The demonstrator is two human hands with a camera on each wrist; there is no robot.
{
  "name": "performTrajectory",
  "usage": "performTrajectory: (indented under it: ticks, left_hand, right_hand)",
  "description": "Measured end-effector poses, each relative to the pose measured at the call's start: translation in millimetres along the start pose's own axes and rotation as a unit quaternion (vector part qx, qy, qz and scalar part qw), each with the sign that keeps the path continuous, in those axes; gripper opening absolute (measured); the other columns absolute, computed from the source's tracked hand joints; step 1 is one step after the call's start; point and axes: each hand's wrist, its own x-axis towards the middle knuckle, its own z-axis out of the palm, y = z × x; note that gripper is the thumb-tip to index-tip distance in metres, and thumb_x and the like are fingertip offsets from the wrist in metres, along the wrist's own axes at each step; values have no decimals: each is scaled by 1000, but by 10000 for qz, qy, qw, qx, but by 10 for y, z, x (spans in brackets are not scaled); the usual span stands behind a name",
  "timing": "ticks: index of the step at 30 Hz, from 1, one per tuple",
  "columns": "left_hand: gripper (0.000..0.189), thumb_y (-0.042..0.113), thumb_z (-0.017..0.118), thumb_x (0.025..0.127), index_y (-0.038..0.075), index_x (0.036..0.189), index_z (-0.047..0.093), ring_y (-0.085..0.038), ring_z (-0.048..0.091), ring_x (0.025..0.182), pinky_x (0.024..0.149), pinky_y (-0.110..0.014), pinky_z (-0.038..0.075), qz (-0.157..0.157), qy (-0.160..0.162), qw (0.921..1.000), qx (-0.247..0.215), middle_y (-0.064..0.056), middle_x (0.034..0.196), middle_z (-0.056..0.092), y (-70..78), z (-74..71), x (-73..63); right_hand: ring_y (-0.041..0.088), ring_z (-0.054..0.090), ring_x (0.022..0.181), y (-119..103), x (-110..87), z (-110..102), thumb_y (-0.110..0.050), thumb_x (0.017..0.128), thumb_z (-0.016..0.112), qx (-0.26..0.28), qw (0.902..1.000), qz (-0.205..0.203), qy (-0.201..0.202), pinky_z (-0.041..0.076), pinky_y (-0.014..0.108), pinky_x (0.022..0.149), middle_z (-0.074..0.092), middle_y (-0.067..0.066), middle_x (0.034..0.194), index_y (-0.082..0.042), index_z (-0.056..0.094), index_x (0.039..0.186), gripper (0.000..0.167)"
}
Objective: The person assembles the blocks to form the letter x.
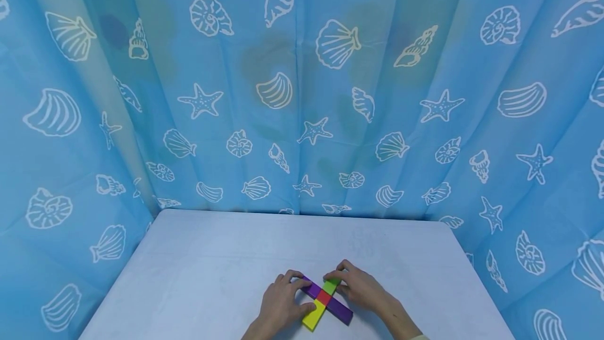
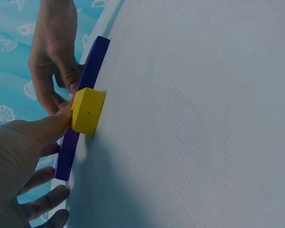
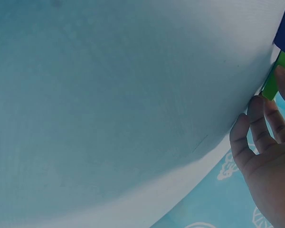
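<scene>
Several coloured blocks lie as a cross on the table. A red block (image 1: 323,297) forms the centre. The yellow block (image 1: 313,316) extends to the lower left, the green block (image 1: 331,285) to the upper right. Purple blocks (image 1: 340,312) make the other two arms, upper left and lower right. My left hand (image 1: 279,302) touches the yellow block with its thumb and the upper-left purple arm with its index finger; its other fingers are spread in the left wrist view. My right hand (image 1: 360,287) pinches the green block, thumb on its side and fingertips at its far end (image 3: 269,95).
The white table (image 1: 212,256) spreads around the cross on all sides. A blue curtain (image 1: 302,88) with white shell and starfish prints hangs behind the table and along both sides.
</scene>
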Motion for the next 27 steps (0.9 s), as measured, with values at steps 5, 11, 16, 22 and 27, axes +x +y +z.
performTrajectory:
  ticks: [5,11,16,22,27]
  left_hand:
    - [55,58,82,75,28,121,73,-21,56,104,87,-45,54,9,18,10000,-16,2,126,59,-5,-1,1]
    - [54,57,82,76,28,120,73,-21,56,104,86,-45,53,10,7,10000,-71,2,125,59,-11,-1,1]
    - [53,57,82,76,28,120,73,-21,56,104,86,-44,53,21,14,10000,-74,2,125,60,-6,6,3]
    - [51,57,80,78,29,120,74,-22,56,105,86,-45,54,-2,34,9999,-150,1,127,59,-12,0,8]
    - [42,56,74,85,29,117,75,-22,55,110,89,-46,52,58,209,9996,-194,1,129,58,-21,-7,5]
  right_hand:
    - [10,57,88,3,2,1,-19,95,69,36,10000,54,-50,57,38,84,56,-7,109,-38,71,121,33]
    - [10,56,88,-2,-5,-3,-20,95,70,27,10000,47,-72,57,38,84,56,-6,110,-38,70,122,33]
    - [11,56,88,-2,-12,-5,-21,94,70,10,9999,57,-88,57,38,84,56,-5,110,-39,70,123,34]
    - [11,58,90,5,-12,-4,-22,95,70,-19,9999,97,-70,57,39,85,57,-6,111,-40,68,126,36]
    - [15,62,97,8,-34,-39,-22,95,70,23,9998,191,-3,57,44,89,57,-5,113,-38,65,131,40]
